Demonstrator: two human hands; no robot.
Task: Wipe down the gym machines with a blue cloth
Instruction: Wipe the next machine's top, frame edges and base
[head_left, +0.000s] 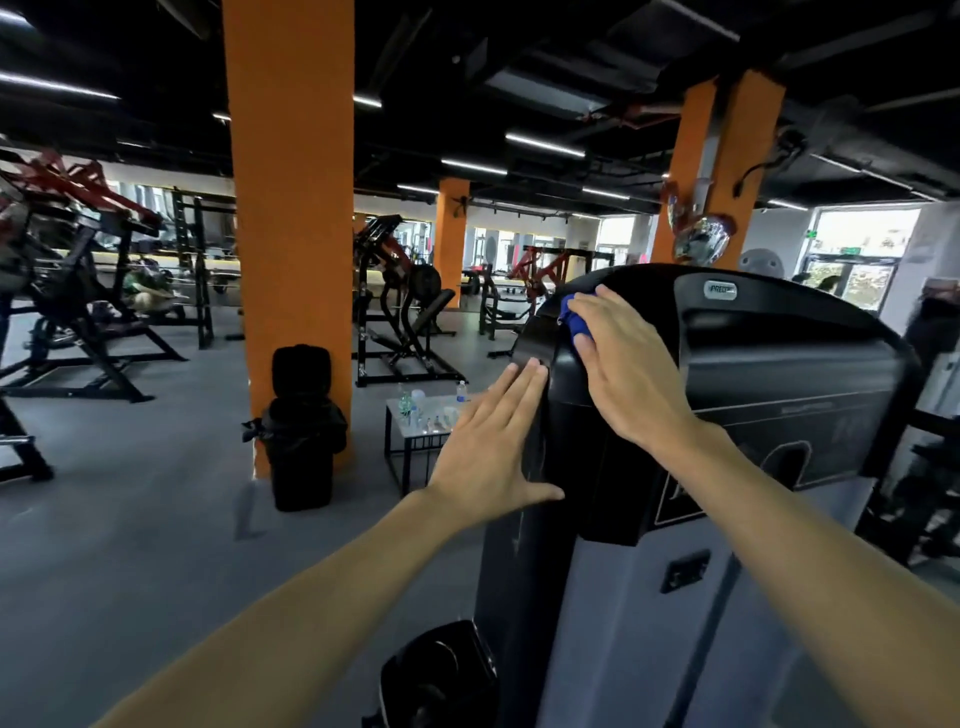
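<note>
Right hand (626, 364) lies flat, fingers straight and close together, pressing the blue cloth (574, 319) against the rounded top corner of the black machine shroud (789, 364); only a small bunch of cloth shows past the fingertips and under the palm. Left hand (491, 441) is spread flat too, fingers together and thumb out, steadying the shroud's left edge just below.

Because the cloth is pinned under the palm and not gripped, my guess is that a fast sweep over the curved corner could let it slide out and fall to the floor beside the machine. With so little cloth under the hand, bare skin may also smear the glossy plastic. Further left, a small desk (415, 441) with bottles (461, 391) and a black bin (301, 431) stand by the orange pillar (291, 208).
</note>
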